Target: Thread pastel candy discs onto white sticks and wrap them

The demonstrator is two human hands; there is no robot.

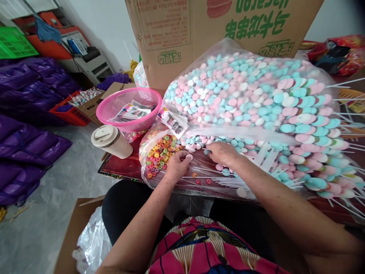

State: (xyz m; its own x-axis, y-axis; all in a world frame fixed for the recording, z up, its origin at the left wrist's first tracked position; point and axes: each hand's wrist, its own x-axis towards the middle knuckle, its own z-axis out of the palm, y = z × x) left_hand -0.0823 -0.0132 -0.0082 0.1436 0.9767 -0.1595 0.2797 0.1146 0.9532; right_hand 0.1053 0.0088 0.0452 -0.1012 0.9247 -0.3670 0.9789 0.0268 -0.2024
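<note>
While pinching a pink disc (189, 156) between the left fingers (180, 155), rest the right fingers (212, 147) at a blue disc (207, 152); cannot tell if clamped. Have coloured rings (161, 153) beside the left, white sticks (231, 182) near the right.

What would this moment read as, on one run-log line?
left hand: holds pink disc | right hand: at blue disc, grip unclear | rings: beside left hand | sticks: between forearms
</note>
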